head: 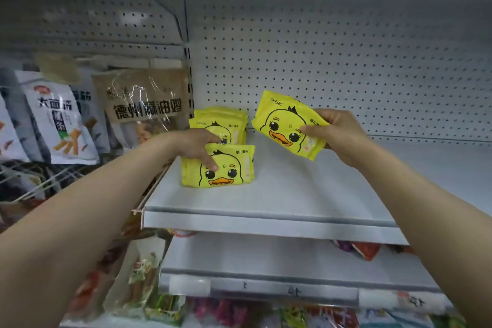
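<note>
Two hands work at a white shelf (279, 200). The left hand (195, 145) reaches in from 8 o'clock and grips the front pack (229, 172) by its top edge, thumb down over the yellow duck face and the other fingers curled behind. This pack stands upright on the shelf, at the hand's 6 o'clock.

The right hand (339, 134) comes in from 4 o'clock and pinches the held pack (283, 125) by its right end, thumb on the front and fingers behind. That pack hangs clear of the shelf, tilted with its left end high, at the hand's 9 o'clock. It is apart from the front pack, at 2 o'clock from it.

Rear packs (226, 118) stand in a row behind the front pack, at 12 o'clock from the left hand, near the pegboard (346, 61). Snack bags (61, 120) hang at 9 o'clock from the shelf.
</note>
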Demonstrator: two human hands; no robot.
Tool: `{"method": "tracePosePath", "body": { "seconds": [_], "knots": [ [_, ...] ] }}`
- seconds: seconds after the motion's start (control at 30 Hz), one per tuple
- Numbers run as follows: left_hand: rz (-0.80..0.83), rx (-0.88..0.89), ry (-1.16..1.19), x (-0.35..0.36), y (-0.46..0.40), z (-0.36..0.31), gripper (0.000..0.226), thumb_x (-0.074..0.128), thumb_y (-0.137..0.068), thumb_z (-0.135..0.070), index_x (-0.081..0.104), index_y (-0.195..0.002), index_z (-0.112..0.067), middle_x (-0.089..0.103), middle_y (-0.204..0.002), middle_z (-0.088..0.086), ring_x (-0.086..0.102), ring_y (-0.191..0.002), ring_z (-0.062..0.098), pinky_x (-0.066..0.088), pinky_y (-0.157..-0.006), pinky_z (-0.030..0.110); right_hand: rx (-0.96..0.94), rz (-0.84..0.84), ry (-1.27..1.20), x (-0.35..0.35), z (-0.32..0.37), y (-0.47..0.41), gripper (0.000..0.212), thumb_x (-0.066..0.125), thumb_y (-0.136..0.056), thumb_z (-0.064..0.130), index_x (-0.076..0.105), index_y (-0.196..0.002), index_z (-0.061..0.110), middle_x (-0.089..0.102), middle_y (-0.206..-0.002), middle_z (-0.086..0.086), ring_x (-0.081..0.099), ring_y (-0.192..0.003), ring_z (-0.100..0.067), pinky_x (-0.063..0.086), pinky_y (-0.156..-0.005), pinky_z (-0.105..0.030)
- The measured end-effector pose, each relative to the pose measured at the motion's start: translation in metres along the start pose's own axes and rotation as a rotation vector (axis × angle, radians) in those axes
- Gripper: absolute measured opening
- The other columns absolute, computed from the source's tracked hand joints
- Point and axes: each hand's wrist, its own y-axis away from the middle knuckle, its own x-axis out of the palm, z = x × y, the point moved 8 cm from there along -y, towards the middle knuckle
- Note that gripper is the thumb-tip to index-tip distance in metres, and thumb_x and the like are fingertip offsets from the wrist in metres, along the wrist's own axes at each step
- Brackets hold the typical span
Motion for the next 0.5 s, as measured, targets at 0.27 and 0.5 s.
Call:
{"method": "tracePosePath", "body": {
  "seconds": [0.27, 0.5],
  "knots": [
    [-0.139, 0.053, -0.075, -0.025, -0.053, 0.027, 0.077, 0.084, -0.07, -0.033, 0.045, -0.136, -0.025, 0.05, -0.133, 0.001, 0.046, -0.11, 0.017, 0.036, -0.08, 0.024, 0.015, 0.007, -0.024, 0.02, -0.012, -0.041, 0.029, 0.073, -0.082, 0.003, 0.072, -0.108, 0.016, 0.076, -0.099, -0.007, 0.073, -0.086, -0.026, 0.058, -0.079, -0.039],
    [-0.331, 0.106, -0.024, -0.034, -0.072, 0.038, 0.071, 0.086, -0.067, -0.028, 0.05, -0.127, -0.019, 0.055, -0.124, 0.004, 0.046, -0.105, 0.015, 0.035, -0.075, 0.025, 0.017, 0.023, -0.025, 0.033, -0.016, -0.06, 0.027, 0.072, -0.083, 0.002, 0.072, -0.106, 0.017, 0.076, -0.095, -0.005, 0.072, -0.078, -0.02, 0.057, -0.068, -0.031]
  ]
}}
